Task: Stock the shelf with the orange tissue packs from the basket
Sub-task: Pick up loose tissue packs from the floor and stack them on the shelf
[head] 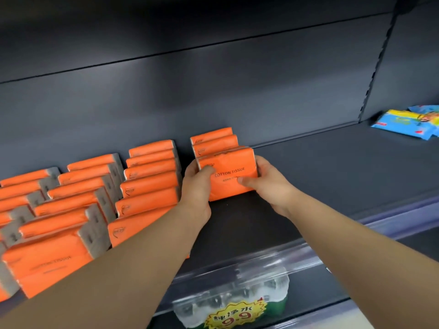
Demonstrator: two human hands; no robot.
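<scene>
An orange tissue pack marked COTTON TISSUE stands upright on the dark shelf, at the front of a short row of orange packs against the back wall. My left hand grips its left edge, thumb on the front. My right hand grips its right edge, thumb also on the front face. Several longer rows of orange packs fill the shelf to the left. The basket is out of view.
Blue wipe packets lie at the shelf's far right. The shelf right of the short row is bare dark metal. A clear price rail runs along the front edge; below it sits a shrink-wrapped bottle pack with a yellow 9.9 tag.
</scene>
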